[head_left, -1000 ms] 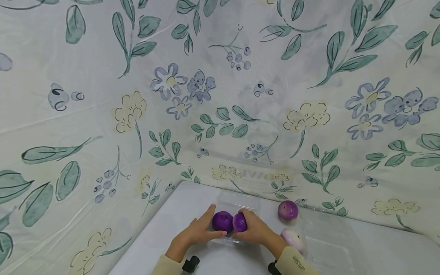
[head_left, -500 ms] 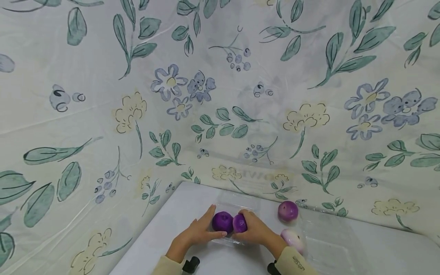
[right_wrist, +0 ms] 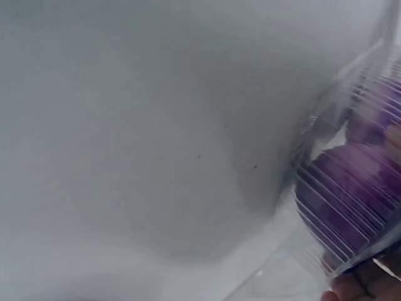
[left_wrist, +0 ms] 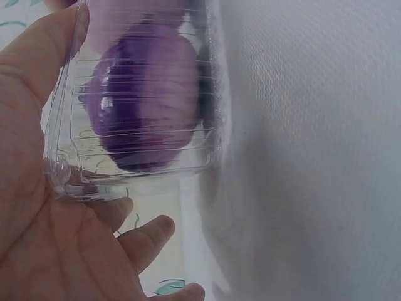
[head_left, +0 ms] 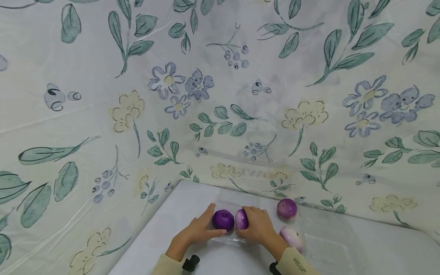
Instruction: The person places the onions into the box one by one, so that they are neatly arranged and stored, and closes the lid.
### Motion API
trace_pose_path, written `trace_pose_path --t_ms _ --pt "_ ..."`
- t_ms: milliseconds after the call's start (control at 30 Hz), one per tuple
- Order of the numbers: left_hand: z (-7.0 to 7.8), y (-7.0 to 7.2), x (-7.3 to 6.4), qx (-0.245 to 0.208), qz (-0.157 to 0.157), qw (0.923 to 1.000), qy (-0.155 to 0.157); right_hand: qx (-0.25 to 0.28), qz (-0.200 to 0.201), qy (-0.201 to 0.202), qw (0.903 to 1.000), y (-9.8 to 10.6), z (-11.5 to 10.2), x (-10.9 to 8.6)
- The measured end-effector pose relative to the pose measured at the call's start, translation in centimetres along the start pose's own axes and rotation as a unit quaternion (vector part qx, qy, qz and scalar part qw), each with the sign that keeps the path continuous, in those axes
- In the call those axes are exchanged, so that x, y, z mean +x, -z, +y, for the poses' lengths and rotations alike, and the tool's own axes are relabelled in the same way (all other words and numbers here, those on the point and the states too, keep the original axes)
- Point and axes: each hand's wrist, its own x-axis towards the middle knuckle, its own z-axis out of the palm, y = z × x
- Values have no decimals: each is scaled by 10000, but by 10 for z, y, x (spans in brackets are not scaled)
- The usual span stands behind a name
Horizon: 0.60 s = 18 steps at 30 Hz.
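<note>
Here's the left hand (head_left: 196,230) at eight o'clock, fingers spread wide, thumb straight along the clear plastic box (head_left: 231,240). Inside sits a round, deep-purple onion (head_left: 223,220); at its three o'clock, a purple-and-white onion (head_left: 241,219), and the right hand (head_left: 258,226) has fingers and thumb closed around it! A rosy-purple round onion (head_left: 287,209) waits at two o'clock from that hand, a pinkish-white onion (head_left: 291,237) at four.

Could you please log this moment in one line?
left hand: touches clear container | dark onion: inside clear container | right hand: grips second onion | purple onion, whitish onion: right of clear container
</note>
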Motion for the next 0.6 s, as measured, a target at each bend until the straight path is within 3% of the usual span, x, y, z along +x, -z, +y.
trace_pose_path --t_ms 400,600 --pt "1 1 -2 -80 0 10000 -39 456 -327 105 9984 -8 7 1" --pt "1 0 -1 4 37 9999 -101 117 2 208 9997 -12 6 -2"
